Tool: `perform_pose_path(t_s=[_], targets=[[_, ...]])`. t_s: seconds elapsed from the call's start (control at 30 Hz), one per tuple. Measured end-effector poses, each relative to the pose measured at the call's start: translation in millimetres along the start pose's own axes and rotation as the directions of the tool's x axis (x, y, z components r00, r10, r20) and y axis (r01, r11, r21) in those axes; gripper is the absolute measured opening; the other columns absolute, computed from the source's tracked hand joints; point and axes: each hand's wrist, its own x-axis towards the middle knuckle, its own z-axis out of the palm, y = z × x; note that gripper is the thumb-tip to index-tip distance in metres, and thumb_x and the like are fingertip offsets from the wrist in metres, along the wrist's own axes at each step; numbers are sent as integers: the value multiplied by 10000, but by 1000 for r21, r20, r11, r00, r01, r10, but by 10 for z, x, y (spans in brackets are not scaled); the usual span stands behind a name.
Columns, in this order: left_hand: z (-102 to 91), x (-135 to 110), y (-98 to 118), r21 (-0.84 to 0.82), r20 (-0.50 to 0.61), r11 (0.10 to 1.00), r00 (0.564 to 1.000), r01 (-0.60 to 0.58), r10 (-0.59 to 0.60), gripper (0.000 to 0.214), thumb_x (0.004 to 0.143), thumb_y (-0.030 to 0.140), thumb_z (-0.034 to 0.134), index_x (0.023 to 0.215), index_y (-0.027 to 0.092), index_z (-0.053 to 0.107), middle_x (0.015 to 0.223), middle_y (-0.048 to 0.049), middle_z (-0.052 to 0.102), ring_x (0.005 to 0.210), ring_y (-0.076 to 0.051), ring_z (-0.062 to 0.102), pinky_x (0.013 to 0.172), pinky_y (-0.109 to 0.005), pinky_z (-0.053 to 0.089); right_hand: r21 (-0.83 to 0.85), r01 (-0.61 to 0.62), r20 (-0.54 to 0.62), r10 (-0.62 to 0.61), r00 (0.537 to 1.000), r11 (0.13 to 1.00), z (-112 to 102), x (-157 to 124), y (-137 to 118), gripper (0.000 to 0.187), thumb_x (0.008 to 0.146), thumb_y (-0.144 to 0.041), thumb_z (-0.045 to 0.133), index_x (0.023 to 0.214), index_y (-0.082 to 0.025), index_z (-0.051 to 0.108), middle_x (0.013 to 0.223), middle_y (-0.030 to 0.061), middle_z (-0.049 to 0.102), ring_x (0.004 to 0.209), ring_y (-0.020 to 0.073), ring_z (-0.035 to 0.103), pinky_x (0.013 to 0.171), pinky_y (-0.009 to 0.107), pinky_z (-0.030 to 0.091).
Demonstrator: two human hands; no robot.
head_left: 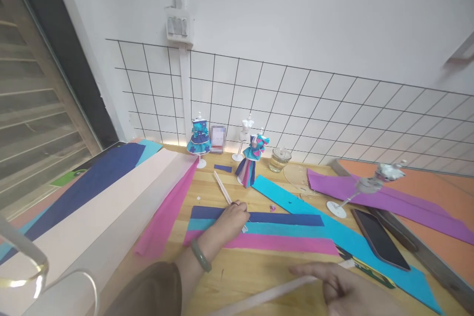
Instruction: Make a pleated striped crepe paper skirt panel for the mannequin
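Observation:
My left hand [231, 218], with a green bangle [201, 256] on the wrist, reaches forward over three stacked crepe strips [281, 231] in navy, teal and pink. Its fingers are curled round a pale thin stick [221, 185] that slants away toward the wall. My right hand [335, 284] is low in the view and blurred, its fingers stretched out flat over a pale pink paper strip [266, 296] on the wooden table [244, 271].
Small dress forms stand by the wire grid: a teal dress [199, 140], a bare white form [245, 133], a striped dress [251, 160]; another form [365, 185] lies tipped. Also here are a glass jar [279, 159], a long teal sheet [333, 229], purple paper [388, 202], a phone [379, 244] and paper rolls [111, 207].

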Motion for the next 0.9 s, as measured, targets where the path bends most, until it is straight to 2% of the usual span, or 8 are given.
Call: perform_pose_path(t_s=[0.07,0.17,0.27,0.37,0.63,0.7,0.8,0.9], targets=[[49,33,-37,4,-1,1000,1000,0,0,219,806,71,426,840,178,614,854,-65,536,879,-184,473,751,-279,385,135,95,-4,-95,995,986,-86,260,74,828,609,-385,718,1321,-133,380,349,-89,394,263,45,332,279,138,218],[108,81,-67,11,2,1000,1000,8,-8,200,827,121,434,811,180,625,821,-62,533,842,-181,480,725,-276,389,342,137,-56,-126,990,930,-226,552,240,851,626,-388,711,1344,-132,331,318,-119,342,248,25,267,277,120,195],[130,105,-74,21,2,1000,1000,15,-15,201,837,140,431,779,181,620,803,-55,537,832,-174,483,720,-269,390,480,130,-76,-107,991,868,-301,676,315,803,663,-352,691,1345,-136,327,308,-140,292,258,13,191,274,109,160],[101,89,-106,31,-6,999,1000,28,-28,207,836,111,415,786,181,603,826,-50,546,852,-165,482,724,-260,390,560,118,-84,-85,993,820,-300,685,294,733,684,-307,677,1328,-155,360,336,-137,308,288,7,154,285,107,159],[-90,-27,-468,59,-84,974,973,219,-214,234,838,77,363,827,145,587,861,-79,537,837,-178,485,748,-310,390,570,128,-94,-91,991,811,-282,676,306,719,673,-298,691,1308,-164,383,344,-143,270,300,1,149,307,106,132],[-96,-32,-464,50,-74,981,981,185,-181,212,852,132,390,823,160,598,863,-66,542,850,-172,487,772,-305,386,566,131,-94,-94,991,814,-287,681,321,698,687,-304,676,1306,-168,384,338,-141,281,300,3,143,306,107,137],[-52,-3,-346,30,-30,996,996,85,-84,160,839,220,475,786,184,622,833,-45,557,864,-164,492,784,-280,385,562,130,-98,-90,991,817,-283,682,325,686,690,-303,673,1300,-166,390,338,-141,279,306,4,131,303,106,137],[8,39,-230,29,-12,998,999,48,-48,139,824,203,500,790,178,632,822,-55,560,869,-176,492,764,-285,391,570,134,-94,-98,991,810,-270,684,317,656,697,-303,667,1285,-166,411,339,-138,287,304,7,117,290,114,127]])
